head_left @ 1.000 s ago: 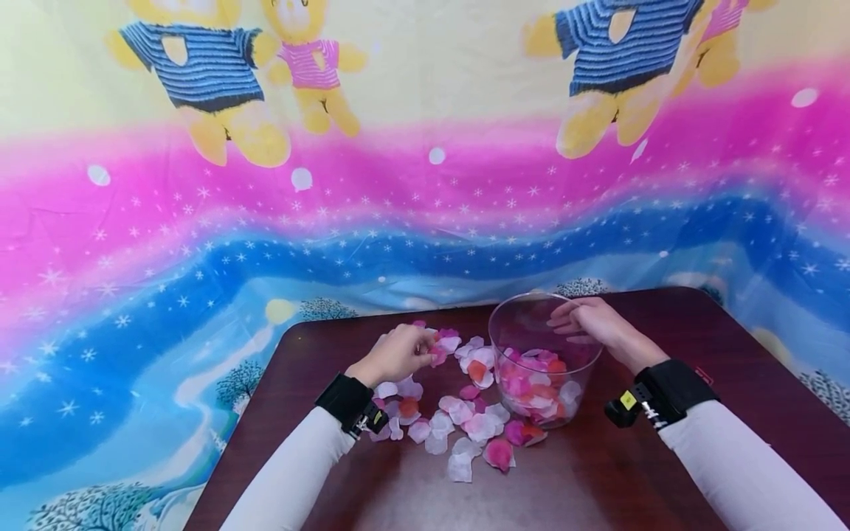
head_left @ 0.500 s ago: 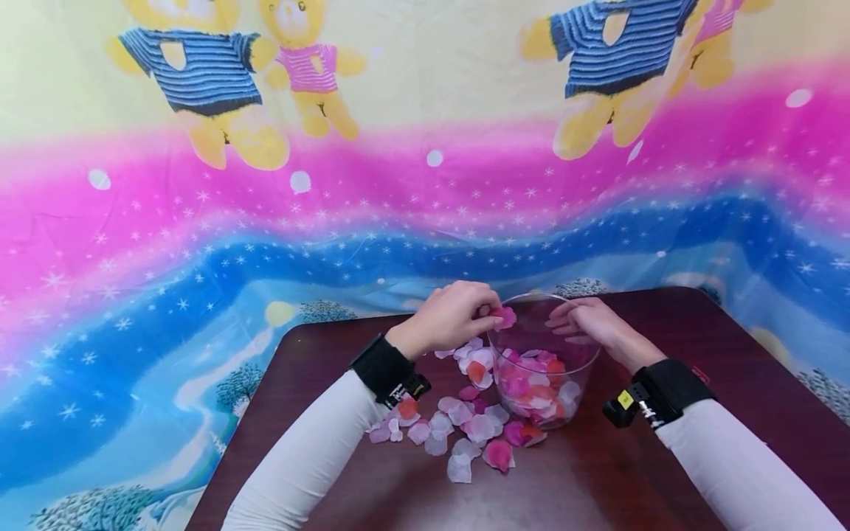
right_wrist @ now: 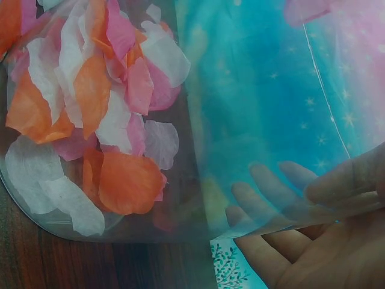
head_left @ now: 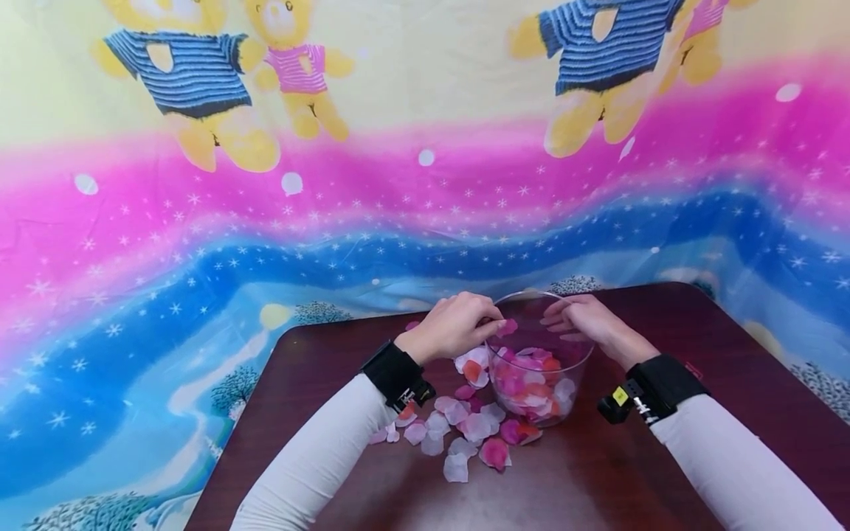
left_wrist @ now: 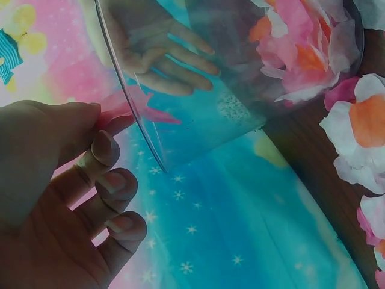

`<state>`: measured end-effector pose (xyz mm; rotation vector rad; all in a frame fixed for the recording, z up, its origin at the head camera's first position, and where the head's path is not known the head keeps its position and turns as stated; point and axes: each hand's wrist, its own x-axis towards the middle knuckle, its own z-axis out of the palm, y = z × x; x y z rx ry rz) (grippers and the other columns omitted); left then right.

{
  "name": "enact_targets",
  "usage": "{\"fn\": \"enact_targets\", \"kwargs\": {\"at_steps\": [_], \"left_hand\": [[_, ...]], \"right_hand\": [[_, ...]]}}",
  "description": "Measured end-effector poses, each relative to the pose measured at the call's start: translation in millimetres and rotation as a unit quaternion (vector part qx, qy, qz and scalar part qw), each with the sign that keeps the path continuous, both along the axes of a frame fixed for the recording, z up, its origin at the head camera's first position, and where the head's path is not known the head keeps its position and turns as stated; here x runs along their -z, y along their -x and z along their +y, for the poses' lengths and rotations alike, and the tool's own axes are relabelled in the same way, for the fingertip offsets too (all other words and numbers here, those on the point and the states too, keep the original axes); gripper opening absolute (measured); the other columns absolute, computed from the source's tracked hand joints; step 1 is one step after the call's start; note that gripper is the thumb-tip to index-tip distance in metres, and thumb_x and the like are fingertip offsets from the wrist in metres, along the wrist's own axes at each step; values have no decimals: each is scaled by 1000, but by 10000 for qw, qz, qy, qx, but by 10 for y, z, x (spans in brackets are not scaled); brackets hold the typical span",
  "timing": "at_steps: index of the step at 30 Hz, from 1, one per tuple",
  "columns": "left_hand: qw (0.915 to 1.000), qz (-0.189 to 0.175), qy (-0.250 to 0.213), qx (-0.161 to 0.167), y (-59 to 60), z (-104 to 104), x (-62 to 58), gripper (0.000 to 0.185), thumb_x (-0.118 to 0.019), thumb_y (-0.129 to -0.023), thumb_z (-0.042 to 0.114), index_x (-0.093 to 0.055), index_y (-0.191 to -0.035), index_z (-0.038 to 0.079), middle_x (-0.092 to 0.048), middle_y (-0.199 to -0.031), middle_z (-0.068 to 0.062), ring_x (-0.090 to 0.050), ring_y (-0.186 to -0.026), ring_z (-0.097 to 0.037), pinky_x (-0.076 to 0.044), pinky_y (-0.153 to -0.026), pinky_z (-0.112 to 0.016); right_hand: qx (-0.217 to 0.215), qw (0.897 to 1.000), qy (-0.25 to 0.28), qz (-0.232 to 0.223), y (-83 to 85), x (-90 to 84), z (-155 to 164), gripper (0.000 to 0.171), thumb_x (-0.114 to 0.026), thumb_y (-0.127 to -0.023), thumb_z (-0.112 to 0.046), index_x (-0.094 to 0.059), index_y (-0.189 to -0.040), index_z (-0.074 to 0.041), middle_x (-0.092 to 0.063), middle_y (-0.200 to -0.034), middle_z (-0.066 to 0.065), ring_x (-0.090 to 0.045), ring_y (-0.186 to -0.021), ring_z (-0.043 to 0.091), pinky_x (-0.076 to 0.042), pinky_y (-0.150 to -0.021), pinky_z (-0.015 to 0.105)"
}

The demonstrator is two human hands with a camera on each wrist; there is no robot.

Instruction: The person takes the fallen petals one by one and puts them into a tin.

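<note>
A clear round bucket (head_left: 576, 366) stands on the table with a heap of pink, white and orange petals (head_left: 531, 392) in its lower part. My left hand (head_left: 457, 326) is at the bucket's left rim, pinching a deep pink petal (head_left: 508, 327) between thumb and index finger. In the left wrist view this petal (left_wrist: 157, 112) shows through the clear wall, the other fingers loosely bent below. At the opposite side, my right hand (head_left: 593, 322) holds the bucket by its rim. The right wrist view shows its fingers (right_wrist: 264, 189) through the wall.
Loose petals (head_left: 458, 420) lie scattered on the dark wooden table (head_left: 558, 479), left of and in front of the bucket. A patterned cloth (head_left: 412, 206) with bears and snowflakes hangs behind the table's far edge.
My left hand has picked up petals from the table's far left part and carried them right to the bucket's rim. My right hand keeps its place on the bucket.
</note>
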<state>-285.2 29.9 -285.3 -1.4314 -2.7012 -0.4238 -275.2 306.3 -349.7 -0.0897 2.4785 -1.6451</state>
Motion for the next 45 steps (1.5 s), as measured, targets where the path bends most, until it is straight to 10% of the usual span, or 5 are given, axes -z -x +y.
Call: {"fn": "enact_targets", "kwargs": {"at_steps": [19, 32, 45], "left_hand": [[9988, 97, -157, -462, 127, -484, 93, 24, -60, -105, 32, -78, -114, 18, -70, -98, 8, -60, -84, -6, -47, -69, -27], [9785, -808, 340, -1869, 232, -1667, 821, 13, -74, -94, 22, -79, -102, 13, -63, -79, 8, -55, -71, -9, -47, -61, -31], [9600, -1055, 63, -2594, 314, -1729, 1268, 9, -76, -93, 25, -76, -97, 17, -54, -69, 3, -53, -64, -12, -41, -59, -32]], "right_hand": [[-88, 9999, -7, 59, -24, 0, 7, 44, -35, -101, -8, -54, -137, 9, -59, -138, 29, -59, -125, 43, -50, -102, 52], [-135, 9998, -127, 45, -9, -9, 13, 46, -33, -100, -7, -51, -139, 9, -57, -140, 29, -58, -127, 43, -51, -101, 51], [-106, 9999, -101, 27, -22, -6, -6, 47, -32, -100, -7, -51, -139, 10, -57, -140, 29, -57, -127, 44, -49, -102, 52]]}}
